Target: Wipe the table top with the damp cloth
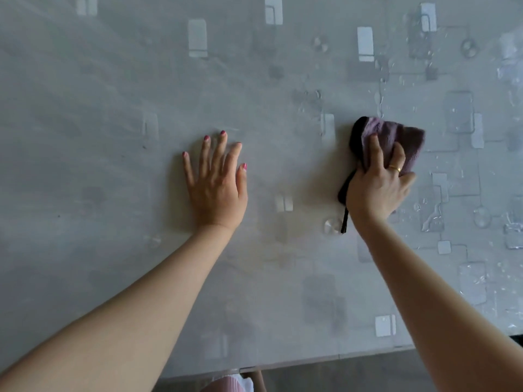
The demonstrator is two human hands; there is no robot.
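On the right half of the table top (113, 108) the damp cloth (396, 137) lay bunched under my right hand (373, 185). Cloth: purple pile on the upper face, black backing showing along its left edge, a thin black strip (344, 220) trailing toward me past the wrist. My right fingers were curled over the cloth, gripping it and holding it down against the surface; index finger extended forward on the pile, thumb side hidden behind the black edge. A gold ring (394, 168) sat on one finger of that hand.

My left hand (216, 185) was well apart from the cloth, toward the left, lying flat on the table. Fingers straight and slightly spread, palm down, holding nothing. Nails painted pink-red.

Surface: grey covering with a printed pattern of pale rectangles, outlined squares and small circles. Water droplets (380, 100) and wet streaks showed beyond the cloth and along the far right side (433, 219); the left part looked matte, with faint streaks, and I could not tell whether it was damp.

Near edge of the table (325, 359) ran across the bottom of the view, with grey floor (353, 374) below it and a scrap of pink-and-white fabric (229, 384) at the lower margin.
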